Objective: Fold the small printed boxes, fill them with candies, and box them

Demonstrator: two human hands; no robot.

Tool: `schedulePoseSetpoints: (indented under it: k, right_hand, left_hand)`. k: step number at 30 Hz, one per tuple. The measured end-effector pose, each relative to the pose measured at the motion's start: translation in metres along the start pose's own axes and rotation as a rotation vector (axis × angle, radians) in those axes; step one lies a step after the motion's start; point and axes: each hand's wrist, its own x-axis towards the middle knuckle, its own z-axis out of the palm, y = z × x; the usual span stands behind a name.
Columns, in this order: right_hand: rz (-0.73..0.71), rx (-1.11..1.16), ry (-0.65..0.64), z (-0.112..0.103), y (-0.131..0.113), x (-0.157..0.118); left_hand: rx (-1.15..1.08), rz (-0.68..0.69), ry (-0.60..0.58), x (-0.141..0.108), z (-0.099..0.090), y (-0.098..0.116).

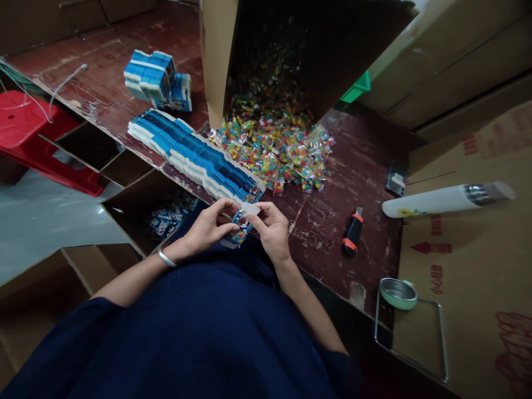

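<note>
Between my two hands is a small printed candy box (240,228), blue with colourful pictures, with a white flap standing up at its top. My left hand (218,221) pinches its left side between thumb and fingers. On the right, my right hand (270,224) grips the white flap and the box's upper edge. Just beyond the hands, a long row of flattened blue-and-white candy boxes (195,152) lies along the table edge. A heap of clear packets of coloured candies (286,155) spills from a tipped carton (216,66) behind that row.
Bundled flat boxes (149,72) sit at the back left. A utility knife (353,233) lies to the right, near a white flask (432,200) and a metal-lined cup (398,293). Below the table edge, a carton holds filled small boxes (170,216). A red stool (37,127) stands left.
</note>
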Motion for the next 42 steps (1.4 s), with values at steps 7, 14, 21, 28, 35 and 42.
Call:
schedulePoseSetpoints:
  k: [7,14,21,28,35,42]
  right_hand:
    - [-0.223,-0.137,-0.033,-0.003,-0.009,-0.004]
    - [0.126,-0.029,-0.061,-0.007,-0.016,0.009]
    - [0.193,-0.012,-0.137,-0.017,-0.009,0.022]
    - [-0.11,-0.184,-0.2,-0.014,-0.021,0.007]
    - [-0.076,-0.359,0.195,-0.055,0.009,0.047]
    - [0.111,-0.681,0.293,-0.09,0.048,0.098]
  left_hand:
    - [-0.192,-0.122,0.018,0.003,0.003,0.002]
    - [-0.104,-0.04,0.059,-0.001,0.003,-0.007]
    - [-0.059,-0.058,-0.001,-0.003,0.001,-0.006]
    - [-0.064,-0.082,-0.053,-0.005,0.001,0.002]
    - [-0.081,-0.179,-0.115,-0.001,-0.014,-0.008]
    - [0.498,-0.152,-0.537,-0.002,-0.076,0.012]
